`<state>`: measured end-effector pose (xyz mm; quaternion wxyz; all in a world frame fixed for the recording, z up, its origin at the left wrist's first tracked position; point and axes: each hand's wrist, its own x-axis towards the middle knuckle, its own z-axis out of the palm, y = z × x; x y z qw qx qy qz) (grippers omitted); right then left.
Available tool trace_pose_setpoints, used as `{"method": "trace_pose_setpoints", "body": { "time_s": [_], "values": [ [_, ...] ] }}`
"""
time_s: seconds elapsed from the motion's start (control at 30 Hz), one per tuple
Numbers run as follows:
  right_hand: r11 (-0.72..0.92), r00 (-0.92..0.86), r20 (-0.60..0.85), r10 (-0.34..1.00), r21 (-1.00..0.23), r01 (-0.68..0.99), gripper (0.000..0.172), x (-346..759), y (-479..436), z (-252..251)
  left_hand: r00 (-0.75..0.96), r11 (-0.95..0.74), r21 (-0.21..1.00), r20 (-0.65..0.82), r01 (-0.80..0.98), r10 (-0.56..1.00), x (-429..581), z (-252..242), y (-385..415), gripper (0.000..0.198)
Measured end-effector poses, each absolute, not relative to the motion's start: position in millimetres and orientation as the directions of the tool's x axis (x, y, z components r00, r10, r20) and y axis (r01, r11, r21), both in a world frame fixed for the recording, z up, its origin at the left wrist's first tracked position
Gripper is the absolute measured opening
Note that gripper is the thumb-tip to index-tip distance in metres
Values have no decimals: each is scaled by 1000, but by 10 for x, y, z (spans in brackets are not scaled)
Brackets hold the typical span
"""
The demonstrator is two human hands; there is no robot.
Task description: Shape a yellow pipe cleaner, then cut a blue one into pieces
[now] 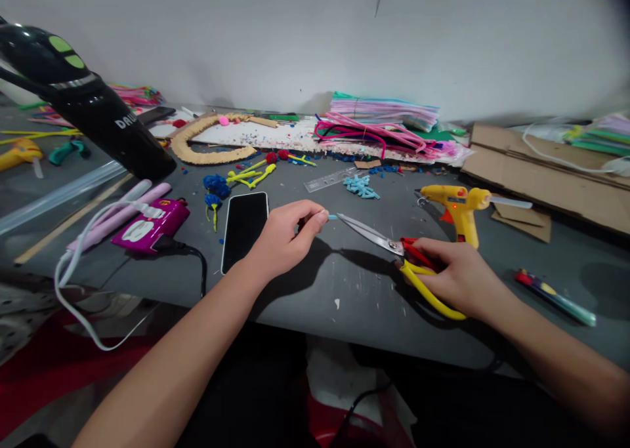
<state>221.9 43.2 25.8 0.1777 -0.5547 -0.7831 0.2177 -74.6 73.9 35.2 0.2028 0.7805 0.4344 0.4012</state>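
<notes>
Right hand (457, 274), right of the phone (241, 228), grips scissors (392, 245) by the handles. Left hand (295, 235), beside the phone, pinches a light-blue piece (333, 217) at the scissors' tips. Farther back, right of the phone: light-blue pile (361, 187), probably already cut; held one looks unfinished.

Shiny metal scissor blades (370, 234), smooth plastic handles (436, 296), plastic glue gun (465, 203), matt cardboard (524, 166), scuffed matt tabletop (315, 311)
</notes>
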Motion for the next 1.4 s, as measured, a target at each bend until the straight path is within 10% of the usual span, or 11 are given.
{"method": "trace_pose_setpoints", "body": {
  "time_s": [1.4],
  "values": [
    [301, -345, 15, 939, -526, 796, 21, 2213, 432, 252, 306, -513, 694, 411, 506, 858, -747, 343, 741, 27]
  ]
}}
